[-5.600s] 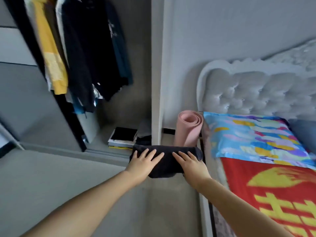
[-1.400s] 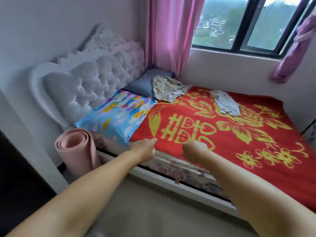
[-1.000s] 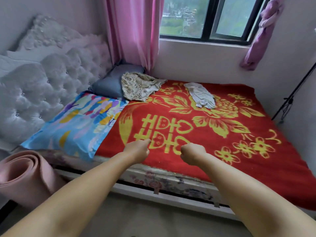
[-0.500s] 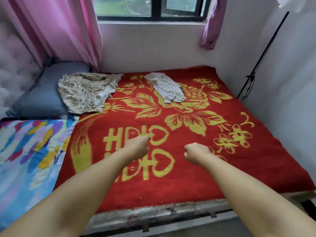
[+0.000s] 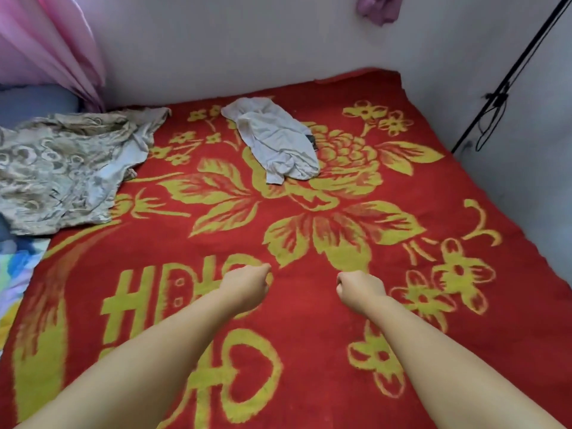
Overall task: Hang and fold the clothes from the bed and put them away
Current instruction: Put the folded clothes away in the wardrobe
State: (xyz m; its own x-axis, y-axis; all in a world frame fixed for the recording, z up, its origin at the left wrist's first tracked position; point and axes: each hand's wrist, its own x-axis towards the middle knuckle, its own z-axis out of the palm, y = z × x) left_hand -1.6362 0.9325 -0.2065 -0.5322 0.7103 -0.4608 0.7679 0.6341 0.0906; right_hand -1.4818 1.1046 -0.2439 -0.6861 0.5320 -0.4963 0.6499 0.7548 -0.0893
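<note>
The colourful patterned pillow point(image 5: 15, 274) showed only as a sliver at the left edge, and the blue-grey pillow point(image 5: 34, 102) behind it was partly covered by the crumpled beige floral-print garment point(image 5: 62, 168), whose left part ran out of view. The pink curtain point(image 5: 58, 41) was cut off at the top left, and only the lower end of a purple cloth point(image 5: 379, 7) hanging on the far wall could be seen. A small dark item point(image 5: 312, 140) peeked from under the right edge of the rumpled pale grey-white garment point(image 5: 272, 140); what it was could not be made out. A thin black pole with a dangling cord point(image 5: 495, 97) leaned along the right wall. Both garments lay on the far half of the red blanket with yellow flowers and characters point(image 5: 418, 351), well apart from each other and from the hands. The left hand point(image 5: 246, 286) and right hand point(image 5: 359, 287) were stretched forward above the blanket's middle, each clenched into a fist with the fingers curled under, holding nothing; whether they touched the blanket could not be told.
</note>
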